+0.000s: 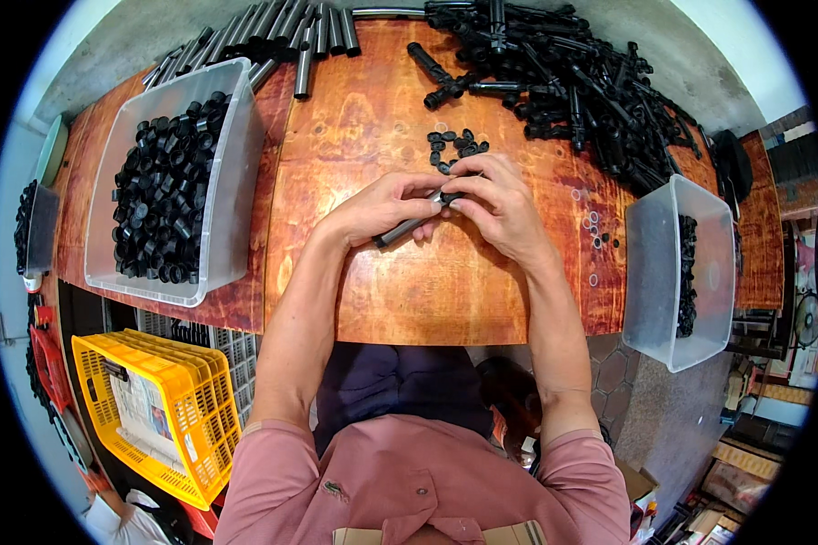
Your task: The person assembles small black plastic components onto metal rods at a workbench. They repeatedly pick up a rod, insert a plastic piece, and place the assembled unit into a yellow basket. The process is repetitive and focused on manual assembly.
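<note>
Over the middle of the wooden table, my left hand (375, 208) is closed around a short dark metal tube (394, 233), which slants down toward the left. My right hand (503, 207) is closed too, its thumb and fingers pinching a small black piece (448, 196) against the tube's upper right end. My fingers partly hide that piece, so I cannot tell how far it sits in the tube. Just beyond my hands lies a cluster of small black oval pieces (437, 145).
A clear bin of black caps (164, 191) stands at left, a smaller clear bin (650, 272) at right. Metal tubes (303, 68) lie at the far left, a heap of black tubular parts (577, 91) at the far right. Clear rings (593, 280) dot the table. Yellow crates (200, 436) stand lower left.
</note>
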### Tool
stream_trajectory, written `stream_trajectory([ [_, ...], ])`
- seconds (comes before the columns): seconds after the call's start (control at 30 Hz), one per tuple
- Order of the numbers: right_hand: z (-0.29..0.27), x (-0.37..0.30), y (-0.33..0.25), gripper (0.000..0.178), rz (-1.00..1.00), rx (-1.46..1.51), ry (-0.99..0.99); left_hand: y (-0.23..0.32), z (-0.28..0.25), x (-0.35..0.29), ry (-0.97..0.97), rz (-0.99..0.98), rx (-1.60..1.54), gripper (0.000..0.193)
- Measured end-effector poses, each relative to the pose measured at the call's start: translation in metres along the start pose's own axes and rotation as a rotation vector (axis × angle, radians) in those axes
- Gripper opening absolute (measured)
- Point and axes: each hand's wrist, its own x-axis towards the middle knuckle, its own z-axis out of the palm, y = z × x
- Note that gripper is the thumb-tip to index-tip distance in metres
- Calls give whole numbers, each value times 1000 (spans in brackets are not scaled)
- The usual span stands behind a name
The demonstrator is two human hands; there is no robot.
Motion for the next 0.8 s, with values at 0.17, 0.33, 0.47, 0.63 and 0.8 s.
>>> stream_trajectory([
  [0.17,-3,-1,0,16,-8,45,-1,5,6,3,8,10,34,34],
  [0.33,3,-2,6,13,-77,126,18,0,4,0,42,-7,86,27],
  [0.47,-1,-4,4,13,-43,149,-34,3,6,0,23,-29,87,27],
  [0.63,-7,-5,-1,14,-97,25,-23,-1,5,3,18,-15,59,37],
  [0.8,-6,-7,-6,17,-118,-22,-18,1,5,0,26,-35,82,41],
])
